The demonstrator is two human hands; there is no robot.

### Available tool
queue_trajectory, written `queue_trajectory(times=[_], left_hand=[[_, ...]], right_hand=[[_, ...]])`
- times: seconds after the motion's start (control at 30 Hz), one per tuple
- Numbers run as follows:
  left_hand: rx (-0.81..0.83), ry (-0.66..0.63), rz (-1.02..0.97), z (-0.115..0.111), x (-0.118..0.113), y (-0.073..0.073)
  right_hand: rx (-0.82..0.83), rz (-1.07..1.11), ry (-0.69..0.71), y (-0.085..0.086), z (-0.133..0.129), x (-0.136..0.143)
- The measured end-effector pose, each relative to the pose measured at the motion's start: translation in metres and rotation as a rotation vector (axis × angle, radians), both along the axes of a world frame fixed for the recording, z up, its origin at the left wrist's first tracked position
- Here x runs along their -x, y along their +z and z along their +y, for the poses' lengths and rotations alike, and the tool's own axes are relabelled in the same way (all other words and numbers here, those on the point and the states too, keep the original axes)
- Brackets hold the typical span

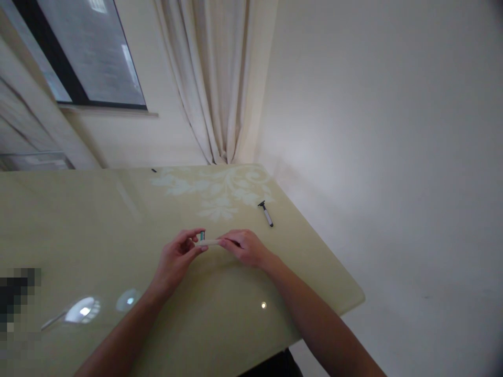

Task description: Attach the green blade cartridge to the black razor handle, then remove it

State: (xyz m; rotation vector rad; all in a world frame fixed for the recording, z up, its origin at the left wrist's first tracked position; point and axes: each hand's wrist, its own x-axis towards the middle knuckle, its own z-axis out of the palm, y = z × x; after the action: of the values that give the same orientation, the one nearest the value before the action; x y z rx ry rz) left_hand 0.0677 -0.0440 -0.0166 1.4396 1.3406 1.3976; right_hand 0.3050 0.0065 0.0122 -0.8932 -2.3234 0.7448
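Observation:
Both of my hands meet above the table around a slim whitish stick. At its left end stands a small teal-and-dark piece; its exact kind is too small to tell. My left hand is closed in a pinch, the index finger on top of the small piece and the thumb under the stick's end. With fingers and thumb together, my right hand grips the stick's other end, which is hidden in the hand. A razor with a grey and black handle lies apart, beyond my right hand.
The glossy pale-green table has a white floral pattern and a rounded right corner. A tiny dark object lies at its far edge. Beige curtains and a window are behind; a white wall stands to the right.

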Motion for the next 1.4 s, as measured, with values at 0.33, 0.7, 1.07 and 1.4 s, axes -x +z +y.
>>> queue_trajectory(times=[0.33,0.7,1.07,1.4], left_hand=[[0.000,0.004,0.027,0.0022,0.0005,-0.0034],[-0.073,0.042,0.107,-0.0014,0.0016,0.0047],[-0.066,0.005,0.109,-0.0028,0.0004,0.0028],[-0.060,-0.005,0.079,-0.0049,-0.0011,0.0059]], right_hand=[[0.065,0.039,0.014,-0.0012,0.0016,-0.0007],[0.121,0.062,-0.022,0.0018,-0.0007,0.0016],[0.175,0.101,-0.130,0.0035,-0.0028,0.0042],[0.225,0.130,-0.119,0.0041,-0.0025,0.0037]])
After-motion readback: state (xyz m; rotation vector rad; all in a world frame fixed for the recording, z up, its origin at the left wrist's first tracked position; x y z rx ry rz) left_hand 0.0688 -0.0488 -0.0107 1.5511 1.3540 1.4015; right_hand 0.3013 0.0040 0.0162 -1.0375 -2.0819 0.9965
